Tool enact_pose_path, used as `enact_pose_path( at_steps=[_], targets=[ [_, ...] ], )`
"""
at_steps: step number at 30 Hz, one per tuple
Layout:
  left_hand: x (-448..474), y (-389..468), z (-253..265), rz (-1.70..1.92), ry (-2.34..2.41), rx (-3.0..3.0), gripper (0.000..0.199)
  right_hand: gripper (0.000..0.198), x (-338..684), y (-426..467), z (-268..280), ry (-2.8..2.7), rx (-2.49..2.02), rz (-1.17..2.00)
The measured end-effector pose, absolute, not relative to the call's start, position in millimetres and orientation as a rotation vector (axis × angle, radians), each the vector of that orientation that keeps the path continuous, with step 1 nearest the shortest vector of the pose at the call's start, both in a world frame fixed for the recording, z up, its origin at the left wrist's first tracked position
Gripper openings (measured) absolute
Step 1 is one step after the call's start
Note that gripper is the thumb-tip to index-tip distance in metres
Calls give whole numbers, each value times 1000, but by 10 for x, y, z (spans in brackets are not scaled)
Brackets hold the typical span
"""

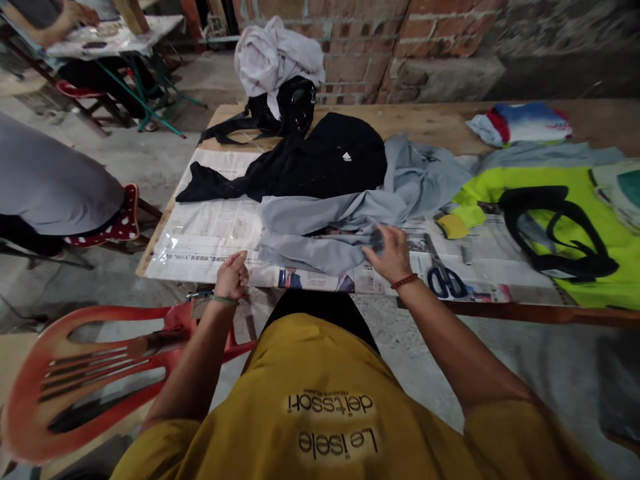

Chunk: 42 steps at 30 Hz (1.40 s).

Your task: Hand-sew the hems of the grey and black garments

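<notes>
A grey garment [320, 250] lies on the newspaper-covered table in front of me, with two long legs or sleeves stretched to the left. My right hand [393, 253] is at its near edge, thumb and fingers closed on the cloth. At the table's front edge, left of the garment and apart from it, my left hand [233, 275] has its fingers curled together; whether anything is in them I cannot make out. Behind the grey cloth lies a black garment [325, 157] with a small white logo. Dark-blue-handled scissors [445, 273] rest right of my right hand.
A bright yellow-green garment [540, 200] with black straps covers the table's right side. Farther back are a folded multicoloured cloth [525, 123] and a black bag [293, 107] under white cloth [275, 57]. A red plastic chair [100, 320] stands left; people sit beyond it.
</notes>
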<state>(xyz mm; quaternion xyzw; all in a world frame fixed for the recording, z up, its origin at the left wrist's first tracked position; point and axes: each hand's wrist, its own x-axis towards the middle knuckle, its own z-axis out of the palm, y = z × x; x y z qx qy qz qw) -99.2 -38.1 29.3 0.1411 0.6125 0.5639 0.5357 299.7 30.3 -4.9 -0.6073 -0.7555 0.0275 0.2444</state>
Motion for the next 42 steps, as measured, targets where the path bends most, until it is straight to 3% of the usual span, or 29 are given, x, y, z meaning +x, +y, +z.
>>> enact_pose_path(
  at_steps=[4,9,12,14,18,23,24,26,29,32,37,42],
  targets=[
    [-629,-652,332,1175,1276,391,47,90,2813,386,45,-2523,-1620,-26],
    [-148,-879,281,989,1172,415,46,95,2661,1027,134,-2630,-1735,-157],
    [-35,-955,262,933,1132,359,47,101,2569,1401,192,-2602,-1911,-66],
    [-32,-980,281,934,1090,331,49,93,2505,1526,204,-2608,-2011,77],
    [-109,-985,389,927,1011,288,54,52,2476,1449,203,-2722,-1951,223],
    [-155,-929,579,906,884,279,50,65,2459,862,338,-2422,-1842,110],
    [-143,-907,625,902,851,287,48,62,2385,687,363,-2323,-1750,183],
    [-105,-849,730,892,791,305,42,56,2135,308,367,-2145,-1485,623],
    [-57,-728,912,898,737,325,31,70,1648,-220,261,-1735,-1021,1580],
    [-122,-597,1082,987,746,328,20,80,1401,-549,153,-1403,-678,2097],
    [-519,-485,1176,1202,849,257,3,49,1899,-640,250,-1446,-860,2100],
    [-829,-467,1074,1292,911,159,12,47,2586,-567,565,-1584,-1106,1945]
  ],
)
